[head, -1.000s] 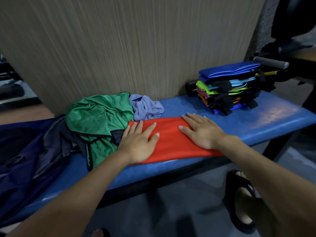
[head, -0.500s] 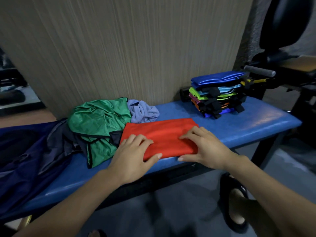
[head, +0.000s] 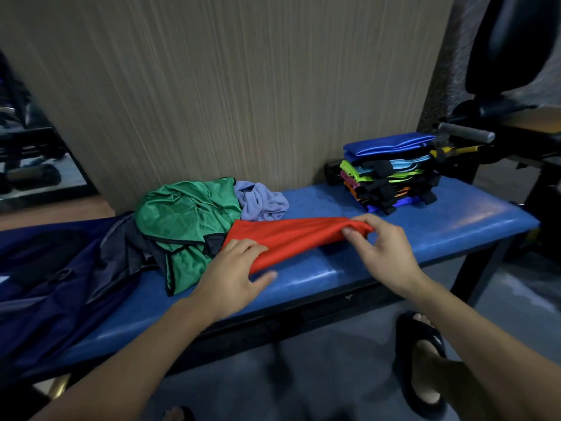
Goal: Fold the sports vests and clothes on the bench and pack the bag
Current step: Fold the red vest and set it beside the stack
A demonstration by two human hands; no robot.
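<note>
A folded red vest [head: 291, 238] hangs lifted just above the blue padded bench [head: 455, 226]. My left hand [head: 233, 271] grips its near left end, and my right hand [head: 379, 247] pinches its right end. A crumpled green vest [head: 185, 220] lies to the left, with a lilac cloth [head: 261, 202] behind it and dark clothes [head: 127, 253] beside it. A stack of folded coloured vests [head: 388, 174] sits at the bench's right end. A dark navy bag [head: 39, 287] lies open on the bench's left end.
A wood-grain wall panel [head: 243, 86] rises directly behind the bench. Gym equipment with a grey padded handle [head: 464, 133] stands at the right. My sandalled foot [head: 425, 360] is on the grey floor below the bench's front edge.
Both hands went from pressing flat on the red vest to gripping its ends. The vest has come up off the bench and bunched narrower.
</note>
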